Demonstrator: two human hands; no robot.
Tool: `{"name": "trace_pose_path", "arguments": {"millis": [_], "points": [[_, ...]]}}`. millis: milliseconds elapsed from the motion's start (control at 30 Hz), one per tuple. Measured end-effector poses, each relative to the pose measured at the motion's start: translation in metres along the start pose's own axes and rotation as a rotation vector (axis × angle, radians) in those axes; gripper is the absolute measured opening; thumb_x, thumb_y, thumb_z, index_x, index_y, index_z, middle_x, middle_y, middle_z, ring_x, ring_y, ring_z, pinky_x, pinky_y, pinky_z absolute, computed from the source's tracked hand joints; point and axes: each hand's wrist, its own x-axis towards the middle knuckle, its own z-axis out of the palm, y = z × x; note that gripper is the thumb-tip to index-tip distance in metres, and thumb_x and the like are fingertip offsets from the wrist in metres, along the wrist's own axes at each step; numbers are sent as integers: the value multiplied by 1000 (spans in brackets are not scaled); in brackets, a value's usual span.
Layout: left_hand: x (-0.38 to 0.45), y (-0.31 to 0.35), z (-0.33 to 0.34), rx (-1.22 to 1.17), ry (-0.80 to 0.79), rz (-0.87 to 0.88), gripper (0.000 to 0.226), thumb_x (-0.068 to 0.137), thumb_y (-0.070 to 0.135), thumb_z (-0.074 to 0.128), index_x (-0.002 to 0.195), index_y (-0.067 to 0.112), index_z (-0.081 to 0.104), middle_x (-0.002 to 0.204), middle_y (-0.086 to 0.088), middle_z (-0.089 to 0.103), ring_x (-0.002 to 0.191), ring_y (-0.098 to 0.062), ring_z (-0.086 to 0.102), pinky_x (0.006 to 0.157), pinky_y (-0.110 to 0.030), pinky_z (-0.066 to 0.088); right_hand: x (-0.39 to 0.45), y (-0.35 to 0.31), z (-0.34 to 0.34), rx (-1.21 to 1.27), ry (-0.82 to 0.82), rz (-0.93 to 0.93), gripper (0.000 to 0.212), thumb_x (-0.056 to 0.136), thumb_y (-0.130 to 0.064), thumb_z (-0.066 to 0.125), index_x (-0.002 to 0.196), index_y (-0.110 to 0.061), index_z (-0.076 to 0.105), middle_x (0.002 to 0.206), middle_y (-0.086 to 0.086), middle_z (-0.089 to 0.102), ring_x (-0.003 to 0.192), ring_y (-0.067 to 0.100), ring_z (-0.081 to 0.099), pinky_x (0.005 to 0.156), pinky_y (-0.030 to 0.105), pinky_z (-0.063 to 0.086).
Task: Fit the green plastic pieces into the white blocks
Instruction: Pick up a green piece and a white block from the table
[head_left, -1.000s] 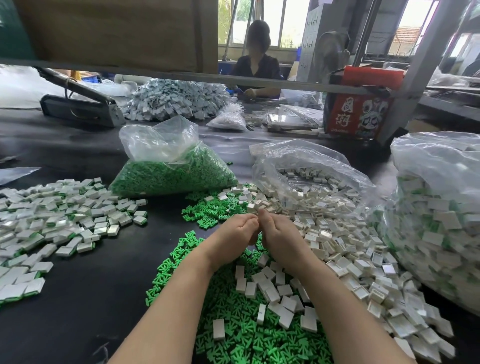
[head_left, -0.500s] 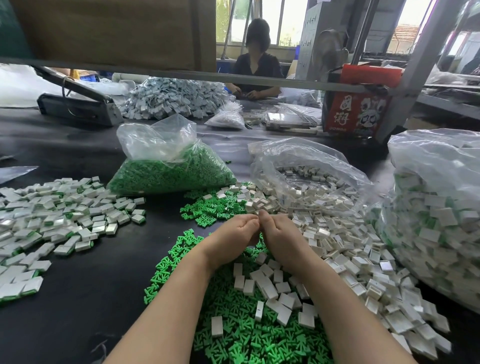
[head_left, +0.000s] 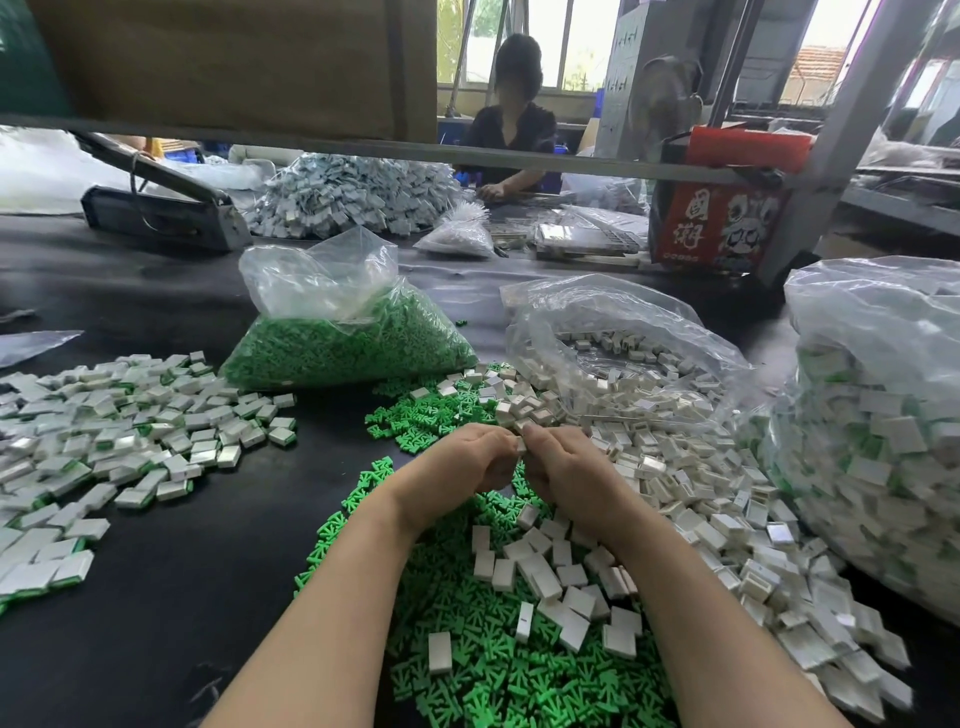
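Both hands meet above the black work table (head_left: 171, 597), fingertips together: the left hand (head_left: 462, 470) and the right hand (head_left: 566, 470) each curl around one small white rectangular plastic block (head_left: 521, 445), pinched between them — only a sliver of it shows, and whether a green piece sits in it cannot be told. Beneath the wrists lies a loose spread of bright green branched plastic pieces (head_left: 498, 675), with loose white plastic blocks (head_left: 540, 577) scattered on top and running off to the right. Beyond the hands sits a clear plastic bag of green pieces (head_left: 353, 343), and just right of it an open clear bag of white blocks (head_left: 623, 353). At the far right stands a large clear sack of blocks showing green edges (head_left: 872, 447). On the left, well apart from the hands, lies a flat pile of white blocks with green edges (head_left: 130, 431). Another person (head_left: 511, 130) sits at the far side of the table.
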Motion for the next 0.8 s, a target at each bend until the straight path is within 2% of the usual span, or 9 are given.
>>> {"name": "trace_pose_path", "arguments": {"millis": [267, 467, 533, 600, 633, 733, 800], "points": [[-1, 0, -3, -32, -48, 9, 33, 93, 28, 40, 60, 25, 37, 55, 10, 31, 50, -9, 24, 48, -16, 27, -1, -6, -1, 86, -16, 33, 48, 105, -18, 37, 57, -18, 39, 46, -9, 33, 42, 9, 27, 46, 29, 22], [2, 1, 0, -31, -29, -6, 28, 93, 29, 41, 65, 23, 40, 58, 11, 34, 51, -7, 29, 50, -12, 32, -1, -5, 2, -67, 73, -19, 52, 105, -21, 35, 53, -20, 39, 43, -9, 35, 43, 9, 28, 53, 36, 24], [1, 2, 2, -18, -20, -32, 28, 93, 29, 41, 73, 13, 50, 62, 6, 41, 57, -10, 36, 55, -13, 35, -2, -3, 4, -124, 85, -18, 54, 106, -27, 33, 53, -20, 41, 45, -8, 37, 44, 12, 30, 54, 38, 26], [2, 0, 4, 6, 5, -58, 35, 100, 26, 40, 95, -3, 59, 78, -7, 46, 71, -18, 41, 63, -17, 41, -3, -2, 6, -213, 81, -25, 56, 106, -32, 31, 53, -20, 44, 44, -8, 42, 45, 11, 35, 55, 39, 31], [2, 0, 5, 13, 15, -65, 35, 103, 23, 39, 103, -5, 59, 84, -9, 47, 76, -19, 42, 66, -19, 43, -3, -2, 6, -229, 80, -29, 56, 106, -33, 31, 53, -20, 46, 43, -9, 44, 44, 7, 37, 55, 37, 32], [1, 1, 6, 36, 14, -70, 32, 105, 19, 35, 100, -1, 60, 87, -10, 45, 78, -21, 41, 69, -23, 42, -4, -3, 5, -255, 73, -47, 57, 106, -36, 30, 54, -19, 49, 43, -10, 46, 43, 4, 38, 54, 33, 34], [1, 3, 6, 54, 7, -76, 37, 105, 19, 34, 101, -9, 57, 88, -12, 44, 80, -22, 39, 73, -29, 39, -4, -3, 5, -297, 68, -61, 58, 106, -36, 30, 54, -20, 49, 43, -10, 47, 43, 4, 40, 55, 34, 36]]}}
